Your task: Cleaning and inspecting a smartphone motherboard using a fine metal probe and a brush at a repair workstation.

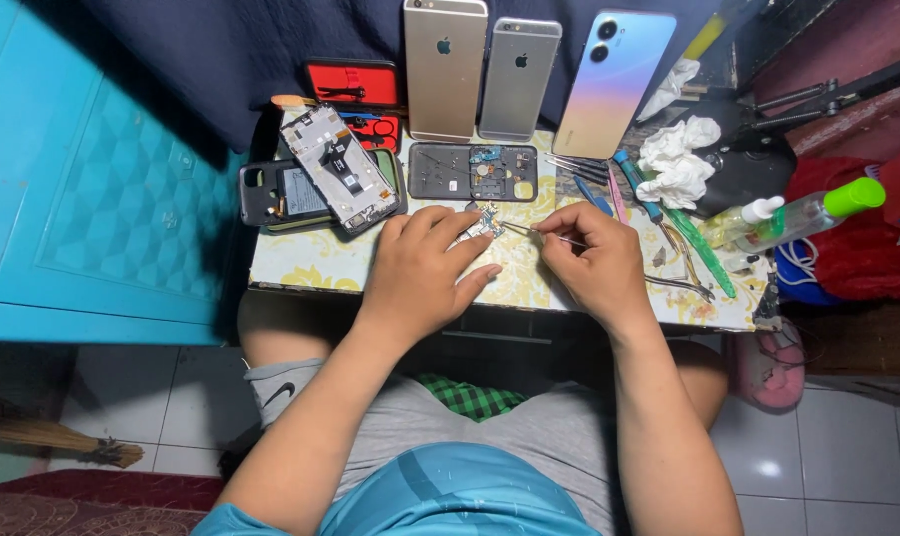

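Steadying the small silver-and-blue circuit board piece on the yellow floral-patterned table top under pinched left hand fingertips looks wise, while the right hand, closed around thin metal tweezers, works its tips in gently at the board's edge.

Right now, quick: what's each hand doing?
Left hand: fingertips pinning a small circuit board to the table.
Right hand: closed, holding thin tweezers whose tips reach toward that board.
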